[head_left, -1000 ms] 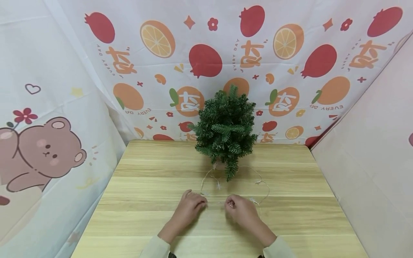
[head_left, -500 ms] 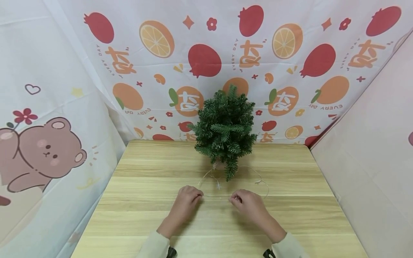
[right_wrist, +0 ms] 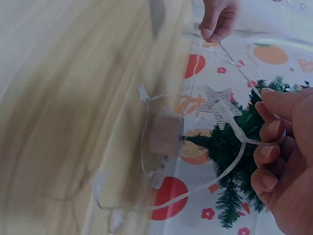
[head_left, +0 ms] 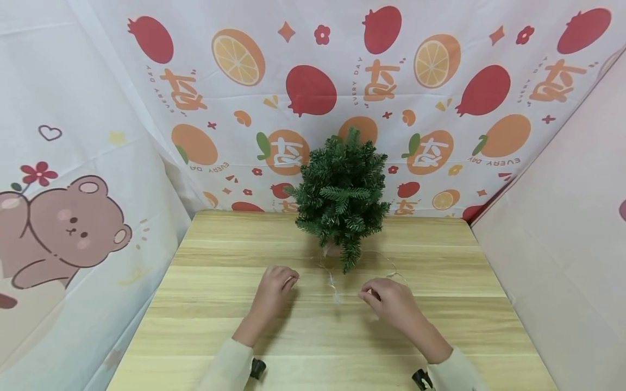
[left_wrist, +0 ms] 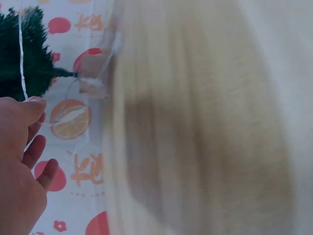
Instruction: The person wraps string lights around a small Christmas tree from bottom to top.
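In the head view my left hand [head_left: 274,288] and right hand [head_left: 393,304] are apart, in front of a small green artificial Christmas tree [head_left: 342,190]. Between them they hold a thin clear string of fairy lights [right_wrist: 215,182]. My right fingertips pinch the wire, and a clear star-shaped light [right_wrist: 217,107] dangles beside them. My left thumb and fingers pinch the same wire [left_wrist: 21,54], the remaining fingers loosely bent. Other parts of the string trail toward the tree's wooden base [right_wrist: 166,134], partly hidden under the branches in the head view.
A light wood-grain table [head_left: 220,336] lies under both hands. Behind it hangs a fruit-printed cloth [head_left: 313,54]; a bear-printed cloth [head_left: 78,228] covers the left side and a pale cloth [head_left: 577,228] the right. Dark wrist straps [head_left: 258,368] show at the sleeves.
Both hands have moved apart and somewhat farther forward toward the tree, carrying the string of lights. A dangling star light shows between them now. The tree has stayed in place.
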Available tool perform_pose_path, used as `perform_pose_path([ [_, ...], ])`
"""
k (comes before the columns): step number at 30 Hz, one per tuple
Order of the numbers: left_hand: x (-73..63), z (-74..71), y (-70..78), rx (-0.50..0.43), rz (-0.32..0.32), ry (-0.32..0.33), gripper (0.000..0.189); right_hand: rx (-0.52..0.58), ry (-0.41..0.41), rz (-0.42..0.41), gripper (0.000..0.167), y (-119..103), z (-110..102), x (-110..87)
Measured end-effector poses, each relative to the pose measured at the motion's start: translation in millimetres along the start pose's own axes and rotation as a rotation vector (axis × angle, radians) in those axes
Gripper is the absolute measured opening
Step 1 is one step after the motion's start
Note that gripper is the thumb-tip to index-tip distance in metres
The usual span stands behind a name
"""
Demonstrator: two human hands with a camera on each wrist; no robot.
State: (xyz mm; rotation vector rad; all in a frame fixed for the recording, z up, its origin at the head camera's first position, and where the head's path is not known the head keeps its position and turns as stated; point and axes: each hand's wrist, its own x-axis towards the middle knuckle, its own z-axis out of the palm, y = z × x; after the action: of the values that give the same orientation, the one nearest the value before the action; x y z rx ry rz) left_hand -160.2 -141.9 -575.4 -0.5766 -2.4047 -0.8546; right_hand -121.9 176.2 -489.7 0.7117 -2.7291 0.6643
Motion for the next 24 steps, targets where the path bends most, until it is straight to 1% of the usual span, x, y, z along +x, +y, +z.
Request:
perform_pose_path([
  [4,11.0,-6.2,2.2,0.016,-0.034,0.032,0.010,-0.022,0.038,-0.017,0.008,2,-8,0.3],
  [8,21.1,-11.7,7.2,0.028,-0.053,0.075,0.011,-0.012,0.085,-0.034,0.009,2,-16,2.0],
  [11,28.5,-15.2,11.7,0.030,-0.079,0.089,0.011,-0.005,0.116,-0.030,0.008,1,-22,3.5],
  [17,45.9,-22.0,20.5,-0.016,-0.152,0.118,0.009,0.010,0.149,0.004,0.004,1,-31,4.5],
  [21,56.5,-25.6,25.2,-0.050,-0.195,0.148,0.008,0.027,0.206,-0.034,0.004,2,-36,5.5],
  [24,62.4,-27.4,29.0,-0.074,-0.207,0.165,0.008,0.027,0.245,-0.068,0.005,2,-41,6.9],
])
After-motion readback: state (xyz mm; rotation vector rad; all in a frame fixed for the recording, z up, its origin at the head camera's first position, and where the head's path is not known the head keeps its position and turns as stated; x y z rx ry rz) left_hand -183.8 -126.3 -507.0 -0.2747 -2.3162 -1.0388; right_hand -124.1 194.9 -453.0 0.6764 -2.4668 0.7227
